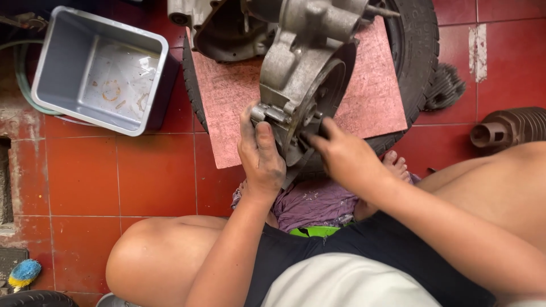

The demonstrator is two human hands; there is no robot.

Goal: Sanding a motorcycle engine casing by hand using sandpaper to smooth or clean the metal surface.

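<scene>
A grey cast-metal engine casing point(296, 68) stands tilted on a pink board point(369, 96) laid over a black tyre point(418, 51). My left hand point(260, 156) grips the casing's near lower edge, thumb on top. My right hand point(341, 153) reaches into the round dark opening of the casing from the right, its fingertips partly hidden by the rim. Both hands are smeared with grease.
An empty grey plastic tub point(99, 71) sits at the upper left on the red tiled floor point(142, 176). A finned metal cylinder point(509, 128) lies at the right. A purple rag point(315, 202) lies between my knees. A blue-and-yellow brush point(24, 273) is at the lower left.
</scene>
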